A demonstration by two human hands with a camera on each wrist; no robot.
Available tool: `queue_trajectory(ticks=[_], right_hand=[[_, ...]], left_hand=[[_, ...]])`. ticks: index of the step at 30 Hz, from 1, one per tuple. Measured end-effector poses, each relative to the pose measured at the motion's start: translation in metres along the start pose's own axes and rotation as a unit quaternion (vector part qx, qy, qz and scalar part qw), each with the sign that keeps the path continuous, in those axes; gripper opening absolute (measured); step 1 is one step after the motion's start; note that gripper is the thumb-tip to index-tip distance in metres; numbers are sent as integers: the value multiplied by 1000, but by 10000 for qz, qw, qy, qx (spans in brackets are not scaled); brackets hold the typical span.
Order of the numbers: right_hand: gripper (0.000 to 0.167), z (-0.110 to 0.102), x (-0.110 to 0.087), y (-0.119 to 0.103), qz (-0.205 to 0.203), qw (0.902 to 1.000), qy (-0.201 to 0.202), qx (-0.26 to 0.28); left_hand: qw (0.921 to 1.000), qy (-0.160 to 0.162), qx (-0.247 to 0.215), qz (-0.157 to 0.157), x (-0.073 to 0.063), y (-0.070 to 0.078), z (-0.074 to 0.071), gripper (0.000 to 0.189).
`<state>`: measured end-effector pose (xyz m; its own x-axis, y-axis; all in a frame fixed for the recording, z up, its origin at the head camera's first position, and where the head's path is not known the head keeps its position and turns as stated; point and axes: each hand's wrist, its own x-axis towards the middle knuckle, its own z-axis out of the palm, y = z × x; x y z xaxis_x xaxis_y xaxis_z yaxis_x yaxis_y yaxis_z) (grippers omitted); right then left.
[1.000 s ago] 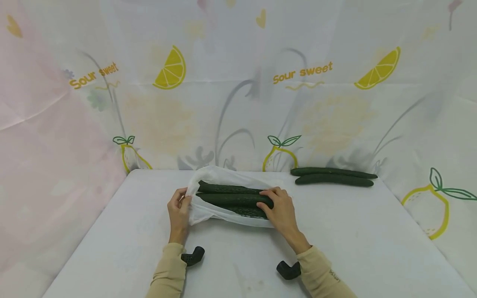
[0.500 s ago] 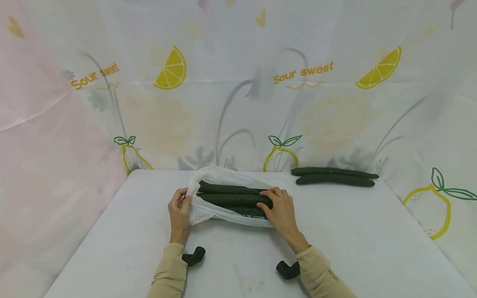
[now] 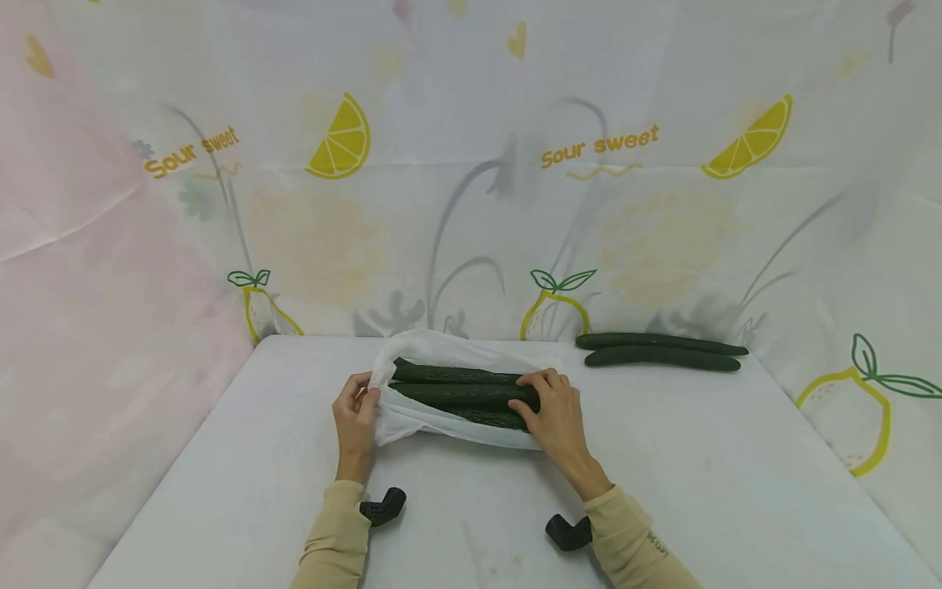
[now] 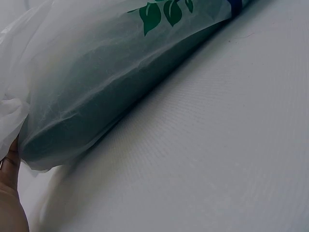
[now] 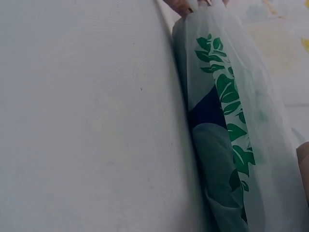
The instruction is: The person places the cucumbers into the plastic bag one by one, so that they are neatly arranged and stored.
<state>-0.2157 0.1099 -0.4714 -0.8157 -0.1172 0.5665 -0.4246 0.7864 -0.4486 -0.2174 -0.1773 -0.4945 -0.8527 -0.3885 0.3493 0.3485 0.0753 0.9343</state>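
imo hold that white plastic bag's [image 3: 401,424] edge up and ease the middle cucumber [image 3: 456,395] in flat | left hand [image 3: 356,417] pinching bag edge, right hand [image 3: 558,415] gripping cucumber's right end | it's inside the bag, on the table [image 3: 441,515], long axis left-right; can't tell stem end

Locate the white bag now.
In the head view, the white bag lies on the table between the left hand and right hand, left of two loose cucumbers.
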Motion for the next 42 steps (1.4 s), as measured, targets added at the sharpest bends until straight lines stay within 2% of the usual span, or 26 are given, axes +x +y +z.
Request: queue_trajectory(ticks=[12, 19, 23, 27, 29, 35, 42], right_hand=[[26, -14, 3, 2, -6, 9984, -549, 135], [25, -19, 6, 6, -258, 9961, -788, 290], [27, -23, 6, 9, -292, 9935, -1034, 381], [30, -26, 6, 14, -414, 9897, -1274, 504], [30, -29, 7, 16, -507, 9875, -1335, 667], [28, -37, 10, 22, -675, 9803, -1416, 1203], [24, -38, 11, 27, -723, 9780, -1527, 1224]], left_hand=[[10000, -14, 50, 62, 0, 5, 3, 19], [9998, -37, 76, 162, -5, 31, 4, 20], [9998, -34, 72, 170, -6, 34, 5, 20], [9999, -28, 82, 134, -6, 30, 3, 20], [10000, -22, 55, 72, -5, 24, 2, 20], [9998, 12, 124, 146, 1, 3, -1, 20], [9998, 30, 160, 124, 0, 1, 1, 19]])
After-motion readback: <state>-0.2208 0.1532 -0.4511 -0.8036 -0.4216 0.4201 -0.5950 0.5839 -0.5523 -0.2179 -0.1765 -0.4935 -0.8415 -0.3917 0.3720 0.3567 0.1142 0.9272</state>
